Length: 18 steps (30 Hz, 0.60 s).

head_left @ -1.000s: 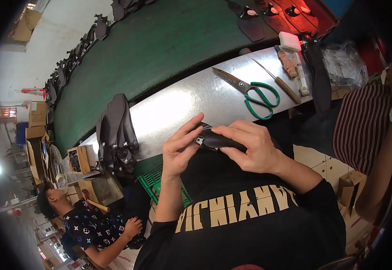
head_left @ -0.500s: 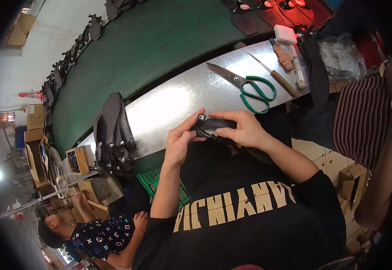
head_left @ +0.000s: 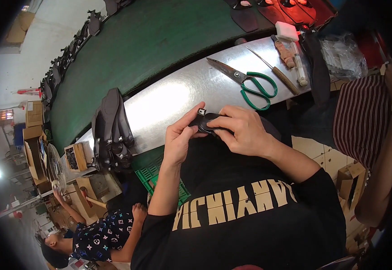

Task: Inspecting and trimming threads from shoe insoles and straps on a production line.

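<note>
Both my hands hold a dark sandal piece over the near edge of the metal bench. It has a sole-shaped part and a small silver buckle. My left hand pinches its left end, the index finger stretched along it beside the buckle. Over the strap part, my right hand presses with bent fingers and thumb; its palm hides some of the piece. Beyond my right hand lie green-handled scissors, blades partly apart, and a wooden-handled awl. To the left, a pile of similar dark sandal pieces overhangs the bench.
A green conveyor belt runs behind the metal bench, with sandal pieces along its far side. A white block and clear plastic bag lie right. A green crate sits below left; a co-worker is beyond it.
My right hand has curled its fingers down onto the strap part, where they were stretched out before. The sandal piece has tilted. The co-worker at lower left has reached an arm toward the fan.
</note>
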Tool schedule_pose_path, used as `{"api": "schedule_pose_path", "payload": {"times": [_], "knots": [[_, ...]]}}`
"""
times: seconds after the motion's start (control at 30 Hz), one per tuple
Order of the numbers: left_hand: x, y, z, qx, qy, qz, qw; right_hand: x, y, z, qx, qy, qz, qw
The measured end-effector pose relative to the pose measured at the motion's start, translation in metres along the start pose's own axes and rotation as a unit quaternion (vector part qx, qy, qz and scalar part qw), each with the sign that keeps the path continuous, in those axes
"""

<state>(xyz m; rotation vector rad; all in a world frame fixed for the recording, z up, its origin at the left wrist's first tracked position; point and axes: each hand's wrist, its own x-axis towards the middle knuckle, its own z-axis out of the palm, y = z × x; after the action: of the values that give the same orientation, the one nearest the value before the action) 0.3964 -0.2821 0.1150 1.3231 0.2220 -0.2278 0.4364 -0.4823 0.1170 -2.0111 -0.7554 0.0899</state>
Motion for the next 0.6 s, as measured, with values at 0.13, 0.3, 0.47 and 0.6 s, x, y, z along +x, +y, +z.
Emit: {"api": "schedule_pose_path", "payload": {"times": [0.13, 0.3, 0.47, 0.6], "knots": [[0.000, -0.003, -0.001, 0.027, 0.000, 0.011, 1.000, -0.001, 0.001, -0.002, -0.018, -0.003, -0.047, 0.999], [0.001, -0.005, 0.000, 0.015, 0.029, 0.011, 0.999, -0.001, 0.004, -0.004, 0.050, -0.050, -0.017, 0.997], [0.001, -0.002, 0.003, 0.008, 0.049, 0.018, 0.999, -0.004, 0.004, 0.008, 0.075, 0.005, -0.002, 0.997], [-0.001, -0.001, 0.009, -0.010, 0.065, 0.021, 0.998, -0.005, 0.006, 0.015, 0.045, 0.045, -0.022, 0.998]]}}
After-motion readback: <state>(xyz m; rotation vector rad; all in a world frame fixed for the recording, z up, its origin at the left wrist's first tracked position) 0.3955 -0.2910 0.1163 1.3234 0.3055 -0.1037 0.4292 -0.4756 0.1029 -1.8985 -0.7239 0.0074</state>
